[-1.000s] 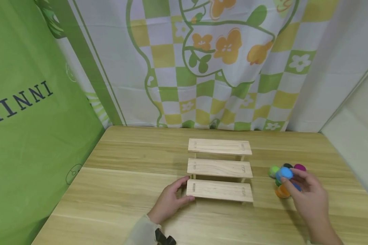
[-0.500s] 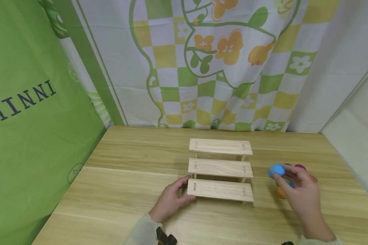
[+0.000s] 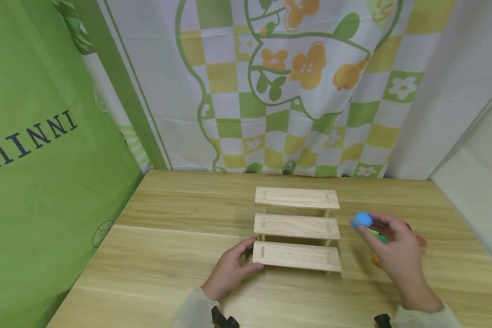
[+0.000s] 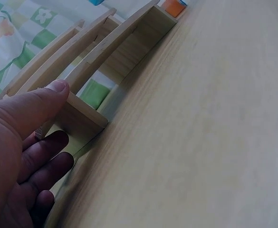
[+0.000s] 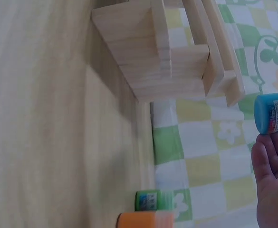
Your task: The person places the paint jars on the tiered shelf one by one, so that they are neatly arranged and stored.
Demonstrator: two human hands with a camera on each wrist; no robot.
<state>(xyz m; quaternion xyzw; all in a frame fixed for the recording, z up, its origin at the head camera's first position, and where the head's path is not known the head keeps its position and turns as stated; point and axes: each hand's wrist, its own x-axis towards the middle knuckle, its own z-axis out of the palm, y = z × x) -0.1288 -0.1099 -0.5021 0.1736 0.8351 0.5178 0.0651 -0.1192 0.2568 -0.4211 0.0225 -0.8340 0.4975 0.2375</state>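
Observation:
A three-tier wooden display stand (image 3: 297,256) stands on the table. My left hand (image 3: 231,269) grips the left end of its lowest shelf, thumb at the front edge and index finger at the rear corner; the left wrist view has the thumb (image 4: 43,102) against the wood. To the right of the stand, my right hand (image 3: 399,257) holds a small blue paint jar (image 3: 363,219) above the table. In the right wrist view that labelled blue jar (image 5: 268,114) sits between thumb and fingers, apart from the stand.
Several other paint jars stand under and behind my right hand, partly hidden, among them an orange jar (image 3: 376,261), a green jar (image 3: 382,238) and a reddish one (image 3: 421,241). A patterned curtain (image 3: 287,114) hangs behind the wooden table (image 3: 168,255).
My right hand has lifted the blue jar away from the other jars and carried it left toward the stand. My left hand keeps its place on the lowest shelf.

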